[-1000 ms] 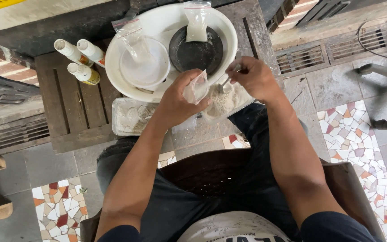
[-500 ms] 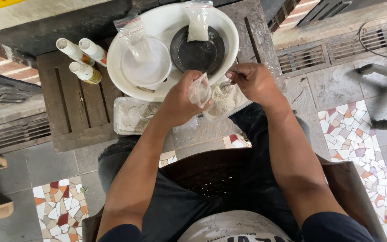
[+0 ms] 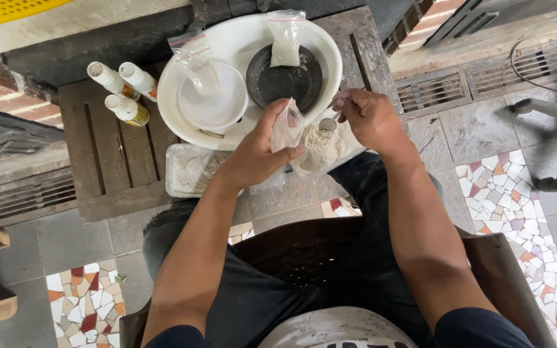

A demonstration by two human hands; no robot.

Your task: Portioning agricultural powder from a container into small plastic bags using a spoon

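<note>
Raised, left hand (image 3: 259,151) pinches crinkly clear pouch (image 3: 287,127); right hand (image 3: 370,117) spoons powder.

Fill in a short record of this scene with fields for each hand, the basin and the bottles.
Left hand: holds a small clear bag open.
Right hand: holds a spoon over white powder.
Basin: white, holding a dark dish, a white bowl and two bags.
Bottles: three, on a wooden pallet.
</note>
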